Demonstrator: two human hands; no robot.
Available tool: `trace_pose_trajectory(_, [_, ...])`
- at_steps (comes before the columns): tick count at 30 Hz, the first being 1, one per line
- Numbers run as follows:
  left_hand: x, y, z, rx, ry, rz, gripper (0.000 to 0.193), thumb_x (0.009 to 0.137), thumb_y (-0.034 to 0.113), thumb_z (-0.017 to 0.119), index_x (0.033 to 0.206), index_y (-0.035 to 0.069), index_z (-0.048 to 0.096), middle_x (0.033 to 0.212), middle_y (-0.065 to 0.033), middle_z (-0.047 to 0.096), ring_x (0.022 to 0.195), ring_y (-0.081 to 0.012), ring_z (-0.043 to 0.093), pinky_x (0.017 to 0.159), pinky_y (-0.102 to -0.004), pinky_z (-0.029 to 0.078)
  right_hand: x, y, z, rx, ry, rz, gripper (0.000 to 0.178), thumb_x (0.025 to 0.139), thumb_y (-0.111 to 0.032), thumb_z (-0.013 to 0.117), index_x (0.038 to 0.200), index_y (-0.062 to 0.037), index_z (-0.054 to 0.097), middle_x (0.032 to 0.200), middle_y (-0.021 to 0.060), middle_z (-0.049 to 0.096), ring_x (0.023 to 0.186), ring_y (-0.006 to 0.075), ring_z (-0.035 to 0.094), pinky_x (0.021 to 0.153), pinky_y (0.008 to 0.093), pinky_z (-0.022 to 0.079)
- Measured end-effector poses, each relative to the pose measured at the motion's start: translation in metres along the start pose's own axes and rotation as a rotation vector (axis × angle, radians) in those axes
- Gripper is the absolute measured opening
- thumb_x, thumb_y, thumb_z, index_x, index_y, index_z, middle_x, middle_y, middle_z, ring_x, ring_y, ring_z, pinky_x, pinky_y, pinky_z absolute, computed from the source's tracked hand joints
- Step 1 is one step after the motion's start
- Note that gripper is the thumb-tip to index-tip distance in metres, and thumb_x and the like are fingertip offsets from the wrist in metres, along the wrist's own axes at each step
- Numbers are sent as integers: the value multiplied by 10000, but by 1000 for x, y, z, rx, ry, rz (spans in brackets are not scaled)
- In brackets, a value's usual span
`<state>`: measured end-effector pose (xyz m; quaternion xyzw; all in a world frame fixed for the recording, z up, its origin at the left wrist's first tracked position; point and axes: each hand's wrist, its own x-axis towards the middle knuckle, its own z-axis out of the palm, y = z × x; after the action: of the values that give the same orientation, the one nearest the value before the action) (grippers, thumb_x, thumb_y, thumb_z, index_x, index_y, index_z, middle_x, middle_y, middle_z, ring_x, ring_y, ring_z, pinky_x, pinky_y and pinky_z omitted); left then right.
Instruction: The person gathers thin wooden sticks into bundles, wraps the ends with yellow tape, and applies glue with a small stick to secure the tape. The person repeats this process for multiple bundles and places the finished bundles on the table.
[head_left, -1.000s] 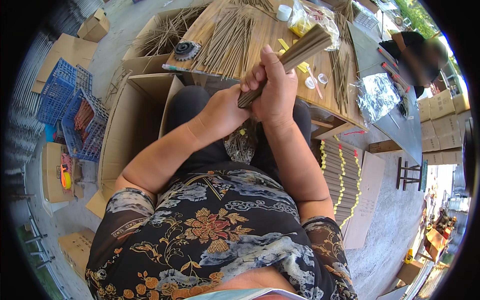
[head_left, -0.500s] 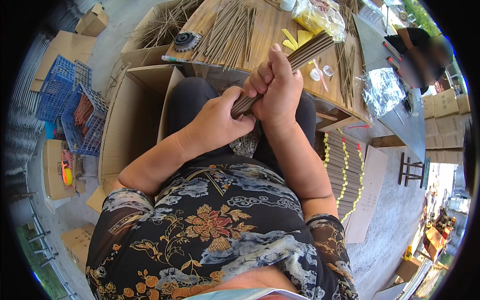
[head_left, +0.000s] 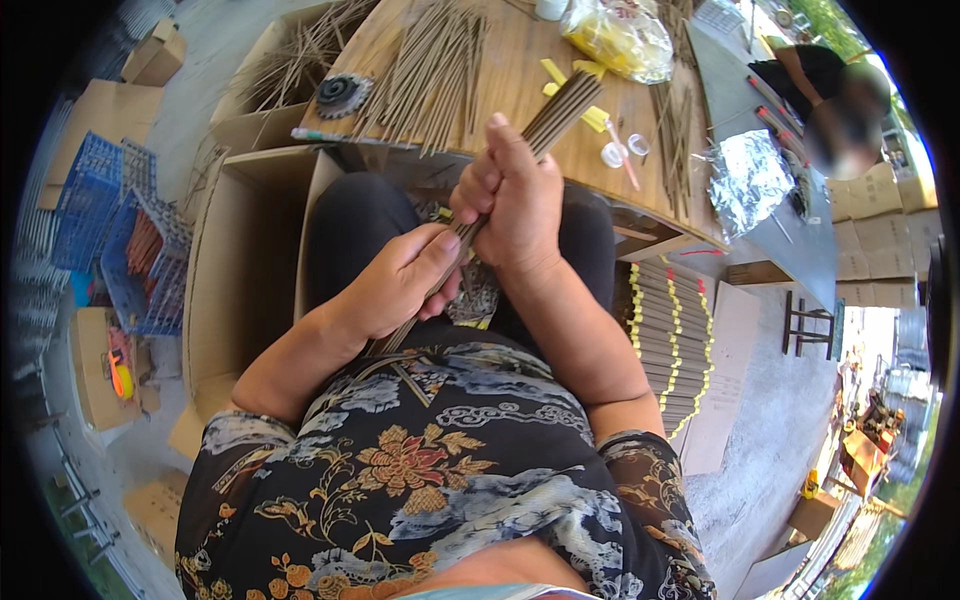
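Observation:
A bundle of thin brown sticks [head_left: 566, 112], which look like incense sticks, slants over my lap from the table edge toward my shirt. My right hand [head_left: 512, 198] is wrapped around its upper part with the thumb pointing up along it. Lower down, my left hand [head_left: 402, 278] closes round the same bundle. The sticks' lower ends come out below the left hand, near my shirt. Loose brown sticks [head_left: 425, 75] lie spread on the wooden table [head_left: 520, 60] in front of me, with yellow strips [head_left: 594, 118] to their right.
An open cardboard box [head_left: 240, 260] stands at my left knee, with blue crates [head_left: 95, 205] beyond. At my right, bundles banded in yellow [head_left: 672, 340] lie on cardboard. A black geared disc [head_left: 340, 95], plastic bag [head_left: 625, 40] and foil [head_left: 748, 180] lie ahead; another person [head_left: 815, 85] is far right.
Both hands have shifted left and a little downward with the bundle. The left hand now sits lower, and the sticks' lower ends show below it. The view has shifted slightly.

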<state>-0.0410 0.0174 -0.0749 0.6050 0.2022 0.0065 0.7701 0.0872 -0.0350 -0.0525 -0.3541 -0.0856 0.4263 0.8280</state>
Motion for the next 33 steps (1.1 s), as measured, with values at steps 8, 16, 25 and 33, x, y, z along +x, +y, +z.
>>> trace_pose_trajectory(8, [18,-6,-8,174,134,102,341,940,354,352,872,33,447,622,-7,446,501,-57,396,459,-184,354,29,3,3,-58,-3,49,279,869,-222,509,638,-115,397,494,-21,338,392,90,348,381,247,328])
trace_pose_trajectory(16, [40,-12,-30,100,220,152,326,950,343,318,882,51,448,604,-8,433,461,-47,384,407,-169,331,120,-36,-3,-381,-105,-314,478,907,-407,408,1133,14,413,768,71,567,672,143,543,608,270,444])
trace_pose_trajectory(25, [66,-1,-74,-262,234,74,339,945,355,332,861,51,458,589,-2,439,426,-42,370,366,-175,324,259,-10,-144,-2025,321,-273,617,897,-443,331,1261,54,352,1339,238,313,1283,290,254,1053,402,180])
trace_pose_trajectory(33, [70,3,-81,-226,246,95,377,935,401,333,871,53,465,596,-11,447,420,-46,366,365,-170,308,176,23,-129,-2121,-182,-373,583,888,-434,370,1251,21,383,1341,202,331,1265,321,281,1044,402,206])
